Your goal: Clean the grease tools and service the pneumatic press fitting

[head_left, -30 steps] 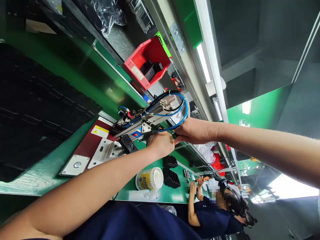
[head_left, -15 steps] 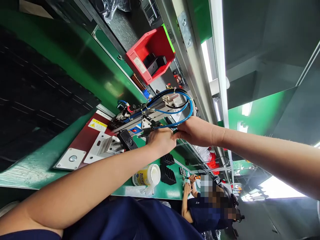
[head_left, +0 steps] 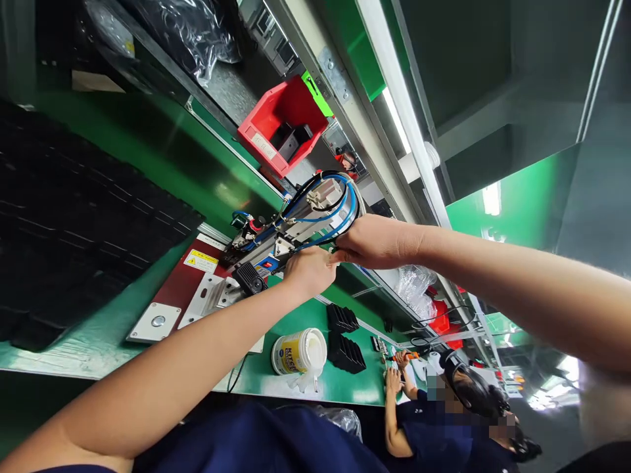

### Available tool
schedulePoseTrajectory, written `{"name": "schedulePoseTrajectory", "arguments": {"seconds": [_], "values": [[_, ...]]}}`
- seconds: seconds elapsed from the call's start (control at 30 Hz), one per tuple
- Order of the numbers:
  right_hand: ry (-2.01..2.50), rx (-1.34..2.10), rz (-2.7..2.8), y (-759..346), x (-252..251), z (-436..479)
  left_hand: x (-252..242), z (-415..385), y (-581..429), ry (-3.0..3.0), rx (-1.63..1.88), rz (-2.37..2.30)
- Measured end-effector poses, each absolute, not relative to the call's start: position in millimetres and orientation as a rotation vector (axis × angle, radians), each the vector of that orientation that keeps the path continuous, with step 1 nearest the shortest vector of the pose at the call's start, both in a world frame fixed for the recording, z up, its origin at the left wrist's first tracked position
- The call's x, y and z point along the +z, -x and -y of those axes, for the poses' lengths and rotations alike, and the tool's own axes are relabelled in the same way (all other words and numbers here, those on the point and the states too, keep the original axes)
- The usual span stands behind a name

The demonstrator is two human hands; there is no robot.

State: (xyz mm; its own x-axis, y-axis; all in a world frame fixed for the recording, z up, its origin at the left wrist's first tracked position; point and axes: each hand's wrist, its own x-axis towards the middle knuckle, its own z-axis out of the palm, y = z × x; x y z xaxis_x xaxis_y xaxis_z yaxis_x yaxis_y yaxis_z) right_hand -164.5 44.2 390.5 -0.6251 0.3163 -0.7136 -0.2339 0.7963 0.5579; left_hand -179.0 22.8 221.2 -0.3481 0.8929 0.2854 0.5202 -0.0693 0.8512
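My left hand [head_left: 310, 270] is closed, with its fingers curled away from view. My right hand [head_left: 372, 242] is closed too, its thumb side meeting the left hand's. Whatever they grip, if anything, is hidden behind them. Both are in front of a bench-top pneumatic machine [head_left: 280, 244] with blue air tubes [head_left: 340, 226] looping beside my right hand. A black ribbed part [head_left: 250, 279] sits at the metal fixture [head_left: 210, 295], left of my left hand. The maroon base [head_left: 182, 282] carries a yellow warning label and a round silver button [head_left: 158, 321].
Black trays [head_left: 89, 230] cover the bench on the left. A red bin [head_left: 283, 125] holds black parts. A wipes tub [head_left: 299, 351] and black ribbed holders [head_left: 346, 351] stand on the green bench [head_left: 350, 391]. A co-worker [head_left: 428, 427] works further along.
The camera view has shifted and tilted, so the bench, bin and co-worker sit differently in frame. Both hands stay together at the machine, slightly further left in the picture.
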Motion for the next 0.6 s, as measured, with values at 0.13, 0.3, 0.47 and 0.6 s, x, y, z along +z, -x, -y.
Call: {"name": "schedulePoseTrajectory", "arguments": {"seconds": [0.13, 0.3, 0.47, 0.6], "values": [[-0.059, 0.814, -2.057, 163, 397, -41, 221, -24, 178, -1.527, 1.369, -1.888], [0.006, 0.888, -2.025, 156, 401, -42, 219, -25, 177, -1.427, 1.41, -1.914], [0.177, 0.983, -2.052, 150, 401, -44, 218, -26, 178, -1.45, 1.448, -1.868], [0.315, 1.002, -2.066, 147, 401, -46, 217, -27, 178, -1.449, 1.461, -1.827]]}}
